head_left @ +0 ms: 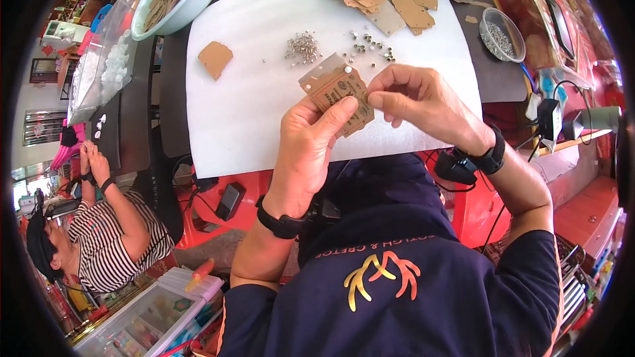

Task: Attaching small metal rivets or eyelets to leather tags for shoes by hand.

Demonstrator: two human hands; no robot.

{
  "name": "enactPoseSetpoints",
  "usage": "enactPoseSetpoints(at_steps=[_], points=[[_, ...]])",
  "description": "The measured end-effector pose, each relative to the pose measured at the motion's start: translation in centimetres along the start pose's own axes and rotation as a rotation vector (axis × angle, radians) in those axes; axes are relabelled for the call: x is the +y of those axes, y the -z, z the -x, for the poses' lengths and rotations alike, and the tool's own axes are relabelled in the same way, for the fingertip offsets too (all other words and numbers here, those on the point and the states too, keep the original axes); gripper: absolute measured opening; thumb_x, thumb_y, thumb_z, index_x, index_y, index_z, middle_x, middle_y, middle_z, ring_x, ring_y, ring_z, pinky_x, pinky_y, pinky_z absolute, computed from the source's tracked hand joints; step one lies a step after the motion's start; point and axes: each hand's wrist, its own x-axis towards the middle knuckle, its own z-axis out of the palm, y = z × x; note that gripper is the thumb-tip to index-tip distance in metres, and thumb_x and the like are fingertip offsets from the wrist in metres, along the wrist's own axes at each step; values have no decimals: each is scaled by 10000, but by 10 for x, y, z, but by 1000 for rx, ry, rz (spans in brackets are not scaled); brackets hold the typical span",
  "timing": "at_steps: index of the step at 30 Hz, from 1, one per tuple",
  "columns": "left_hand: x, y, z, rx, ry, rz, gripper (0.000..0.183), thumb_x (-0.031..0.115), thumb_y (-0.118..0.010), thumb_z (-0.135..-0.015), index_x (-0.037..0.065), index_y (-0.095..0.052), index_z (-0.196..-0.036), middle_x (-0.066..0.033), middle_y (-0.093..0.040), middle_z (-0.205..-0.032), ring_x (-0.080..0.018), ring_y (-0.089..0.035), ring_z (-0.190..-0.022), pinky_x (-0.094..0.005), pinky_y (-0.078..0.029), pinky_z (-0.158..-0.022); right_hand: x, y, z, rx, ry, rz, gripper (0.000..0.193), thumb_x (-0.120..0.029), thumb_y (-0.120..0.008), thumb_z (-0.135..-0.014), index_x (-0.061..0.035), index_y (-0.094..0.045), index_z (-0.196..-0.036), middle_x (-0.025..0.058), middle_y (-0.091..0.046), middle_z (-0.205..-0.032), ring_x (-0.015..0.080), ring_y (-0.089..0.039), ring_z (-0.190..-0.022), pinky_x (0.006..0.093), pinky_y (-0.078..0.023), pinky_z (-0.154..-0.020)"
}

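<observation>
2 hands: L hand [309,129] is gripping cards [334,86] over white sheet [241,122]; R hand [426,102] is pinching by edge, can't tell what.
Studs [304,48]: you're prob. attaching 1.
Cards: nxt move's needing steady hold.
</observation>
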Motion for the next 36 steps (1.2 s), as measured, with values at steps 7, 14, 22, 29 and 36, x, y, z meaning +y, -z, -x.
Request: enactPoseSetpoints(at_steps=[7, 14, 22, 29, 36], points=[[-6, 1, 14, -7, 114, 202, 353, 112, -637, -931, 37, -568, -1269, -61, -651, -1103, -168, -625, -1020, -372, -528, -897, 4, -2, 8, -110, -69, -105, 172, -164, -641, -962, -3, -639, -1023, -12, -619, -835, 46, -546, -727, 224, -471, -639], [-11, 5, 21, 21, 126, 130, 287, 82, -647, -912, 66, -581, -1191, -48, -646, -1055, -166, -638, -963, -381, -551, -849, -5, 2, 7, -156, -158, 73, 188, -187, -675, -944, -5, -650, -979, -9, -631, -807, 44, -558, -687, 215, -461, -594], [-22, 14, 24, 34, 90, 92, 250, 101, -644, -909, 62, -597, -1152, -36, -642, -1027, -139, -626, -938, -347, -539, -833, 4, -1, 2, -234, -209, -28, 214, -203, -699, -929, 1, -655, -976, -5, -630, -788, 52, -572, -675, 221, -483, -601], [-21, 15, 20, 89, -37, -13, 252, 111, -625, -929, 38, -593, -1168, -35, -640, -1028, -124, -625, -919, -332, -537, -790, 2, -2, -9, -153, -91, 71, 201, -192, -676, -934, 5, -666, -970, 6, -636, -758, 62, -573, -655, 236, -482, -584], [-8, 27, 16, 202, -126, -24, 264, 115, -603, -955, 18, -578, -1200, -55, -644, -1046, -153, -642, -888, -344, -545, -723, -3, 21, -52, 134, 414, 796, 85, -100, -641, -857, -16, -643, -862, 123, -653, -769, 299, -641, -690, 377, -500, -623]])
